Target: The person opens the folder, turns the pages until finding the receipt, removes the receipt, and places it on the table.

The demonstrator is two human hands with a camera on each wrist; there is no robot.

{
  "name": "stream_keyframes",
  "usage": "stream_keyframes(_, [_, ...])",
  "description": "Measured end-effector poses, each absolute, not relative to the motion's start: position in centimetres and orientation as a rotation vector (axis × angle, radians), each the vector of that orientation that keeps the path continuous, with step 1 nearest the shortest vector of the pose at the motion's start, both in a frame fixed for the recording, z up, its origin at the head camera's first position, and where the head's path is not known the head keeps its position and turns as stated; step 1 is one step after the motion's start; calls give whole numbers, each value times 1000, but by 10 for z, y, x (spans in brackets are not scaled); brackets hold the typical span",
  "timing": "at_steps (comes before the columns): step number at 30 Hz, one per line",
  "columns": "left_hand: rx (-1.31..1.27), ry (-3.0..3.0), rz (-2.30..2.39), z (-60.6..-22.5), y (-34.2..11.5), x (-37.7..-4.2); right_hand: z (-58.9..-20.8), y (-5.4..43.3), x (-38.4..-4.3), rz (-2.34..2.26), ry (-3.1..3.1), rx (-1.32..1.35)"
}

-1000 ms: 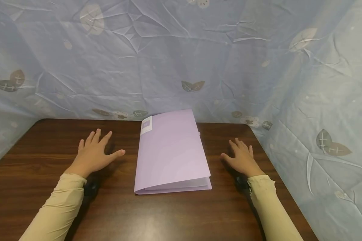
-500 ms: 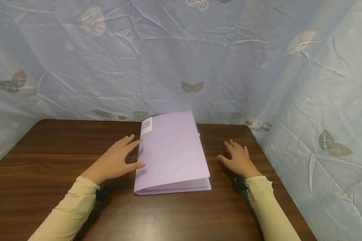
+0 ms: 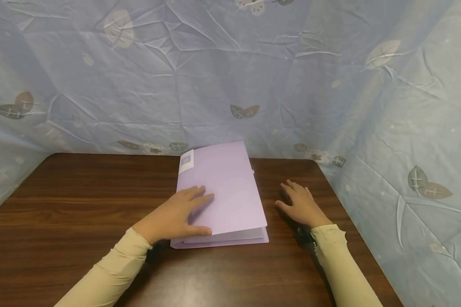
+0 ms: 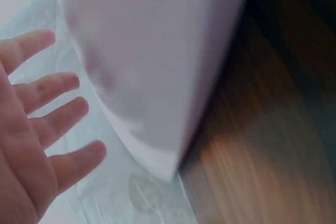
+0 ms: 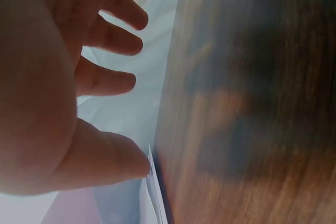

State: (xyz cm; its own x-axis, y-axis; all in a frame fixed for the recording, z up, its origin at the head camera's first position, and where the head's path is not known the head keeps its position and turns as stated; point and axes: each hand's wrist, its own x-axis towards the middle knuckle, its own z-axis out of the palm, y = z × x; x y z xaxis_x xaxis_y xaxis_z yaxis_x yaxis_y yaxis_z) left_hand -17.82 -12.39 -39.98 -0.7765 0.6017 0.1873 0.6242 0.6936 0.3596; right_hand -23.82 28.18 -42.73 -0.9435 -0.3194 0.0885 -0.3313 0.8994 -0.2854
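Note:
A light purple folder (image 3: 230, 183) lies on the brown wooden table, its cover slightly raised along the right and near sides. White sheets (image 3: 238, 234) show inside at the near edge, and a white label (image 3: 186, 160) marks the upper left of the cover. My left hand (image 3: 174, 215) hovers over the folder's lower left with fingers spread. The left wrist view shows these fingers (image 4: 58, 124) straight, with a gap to the cover (image 4: 147, 51). To the right of the folder, my right hand (image 3: 301, 207) is held above the table, fingers extended and holding nothing.
Behind the table (image 3: 80, 192) and along its right side hangs a creased pale blue cloth (image 3: 215, 85) printed with leaves. The folder's far edge reaches close to the back cloth. A dark wrist device (image 3: 303, 234) sits under the right wrist.
My left hand has moved right from the bare table to over the folder's lower left. My right hand has shifted slightly left. The folder stays in place.

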Motion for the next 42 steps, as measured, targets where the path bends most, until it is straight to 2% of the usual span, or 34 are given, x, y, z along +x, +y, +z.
stream_keyframes(9, [-1097,-2896,-562,-401,-90,-176,-428,275,-237,517,-2991,641])
stream_keyframes(25, [-1088,-2939,-495,-405,-84,-176,-426,241,-228,902,-3063,953])
stream_keyframes(42, [-1078,-2953,-397,-406,-74,-175,-429,232,-223,667,-3183,957])
